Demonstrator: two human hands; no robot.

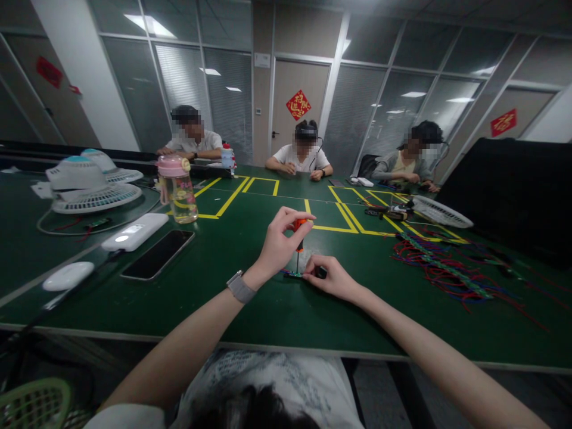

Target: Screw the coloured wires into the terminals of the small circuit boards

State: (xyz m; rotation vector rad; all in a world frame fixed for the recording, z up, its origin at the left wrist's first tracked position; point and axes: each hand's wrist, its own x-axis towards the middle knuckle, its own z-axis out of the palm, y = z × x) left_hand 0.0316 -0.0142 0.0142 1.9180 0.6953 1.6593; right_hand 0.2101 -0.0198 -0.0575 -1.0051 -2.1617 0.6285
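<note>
My left hand, with a grey watch strap on its wrist, grips the orange handle of a screwdriver from above. The screwdriver stands upright, its thin shaft reaching down to a small circuit board on the green table. My right hand rests on the table with its fingertips pinched at the board's right end. Something dark shows within the curl of those fingers, too small to name. A pale translucent patch lies just behind the board.
On the left are a phone, a white power bank, a drink bottle and white fans. Circuit boards with red and blue wires spread at the right, near a black monitor. Several people sit across the table.
</note>
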